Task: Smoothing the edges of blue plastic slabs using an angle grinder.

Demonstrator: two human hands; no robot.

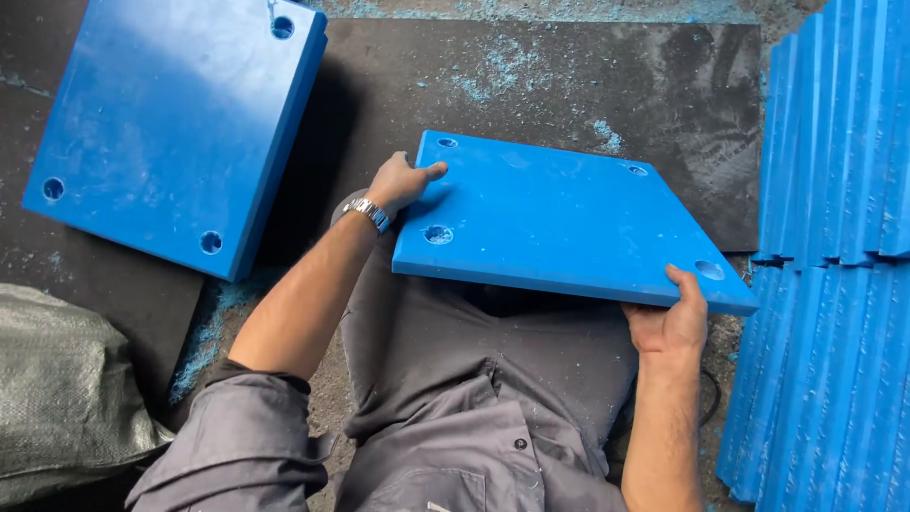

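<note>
Grip, right hand [671,324]: clasps the near right edge of the blue plastic slab [559,220], thumb on top beside a corner hole, fingers hidden beneath.
Grip, left hand [403,180]: clamps the slab's left edge, thumb laid on its top face; a metal wristwatch [368,213] circles the wrist.
Held item: flat, thick, rectangular slab, smooth matte blue, a round countersunk hole at each corner; held level above the lap, centre of scene.
Clothing: grey work trousers [445,379] and rolled grey sleeve, flecked with blue dust.
Near left: grey woven sack [66,398], coarse and crumpled.
Right: stacked blue slabs [834,275] standing on edge, ribbed row of edges from near to far.
Far left: second blue slab [171,114], same shape and holes, lying flat and scuffed.
Ground: dark rubber mat [607,85], strewn with blue shavings.
</note>
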